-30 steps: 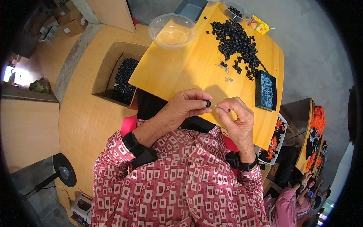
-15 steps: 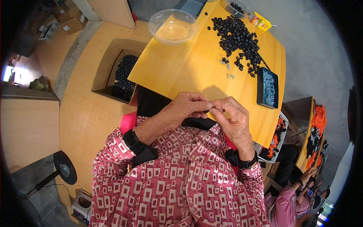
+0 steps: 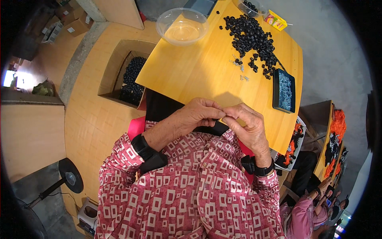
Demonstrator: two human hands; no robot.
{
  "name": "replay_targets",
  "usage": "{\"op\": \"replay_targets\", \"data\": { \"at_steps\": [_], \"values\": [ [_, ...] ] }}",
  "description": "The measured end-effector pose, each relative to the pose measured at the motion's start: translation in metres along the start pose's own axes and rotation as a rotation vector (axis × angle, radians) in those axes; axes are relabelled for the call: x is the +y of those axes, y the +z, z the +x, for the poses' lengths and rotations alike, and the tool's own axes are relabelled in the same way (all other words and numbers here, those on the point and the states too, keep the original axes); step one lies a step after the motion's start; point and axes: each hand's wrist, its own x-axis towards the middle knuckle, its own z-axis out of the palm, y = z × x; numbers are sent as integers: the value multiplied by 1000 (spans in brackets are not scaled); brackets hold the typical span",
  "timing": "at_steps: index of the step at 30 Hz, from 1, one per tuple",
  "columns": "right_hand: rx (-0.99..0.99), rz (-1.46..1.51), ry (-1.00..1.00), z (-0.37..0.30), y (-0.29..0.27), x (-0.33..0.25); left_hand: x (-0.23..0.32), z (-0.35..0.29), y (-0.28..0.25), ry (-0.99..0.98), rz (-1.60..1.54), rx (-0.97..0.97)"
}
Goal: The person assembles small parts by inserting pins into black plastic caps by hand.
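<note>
Just off the near edge of the yellow wooden table (image 3: 191,75), both my hands meet fingertip to fingertip. My left hand (image 3: 197,116) is closed in a pinch on a small black part (image 3: 216,119), mostly covered by the fingers. Thumb and forefinger of my right hand (image 3: 250,126) press together against it; whatever they grip is hidden. Beyond the hands, a heap of small black parts (image 3: 250,36) spreads over the table. A few small silvery metal pieces (image 3: 244,78) lie at its near end. To their right is a black tray (image 3: 275,95) filled with similar pieces.
A clear plastic bowl (image 3: 159,30) stands at the table's far left, another clear bowl (image 3: 262,11) at the back beside a yellow box (image 3: 275,20). On the floor at left is a cardboard box (image 3: 107,81) of dark parts. Other people (image 3: 302,217) sit at lower right.
Both hands keep their pinch at almost the same place, the fingers shifting only slightly. The whole view has moved a little; nothing on the table has visibly changed.
</note>
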Motion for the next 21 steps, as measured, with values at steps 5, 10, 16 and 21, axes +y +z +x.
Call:
{"op": "replay_targets", "data": {
  "at_steps": [5, 10, 16, 21],
  "values": [
    [-7, -8, -2, 0, -3, 0, 3, -2, 0, 0, -10, -1],
    [-11, -70, -85, 0, -3, 2, 2, -2, 1, -12, 3, 1],
    [33, -182, -163, 0, 1, 3, -2, 0, -1, -23, -11, 4],
    [80, -219, -200, 2, 2, 5, 1, 0, -2, -26, 7, -4]
  ]
}}
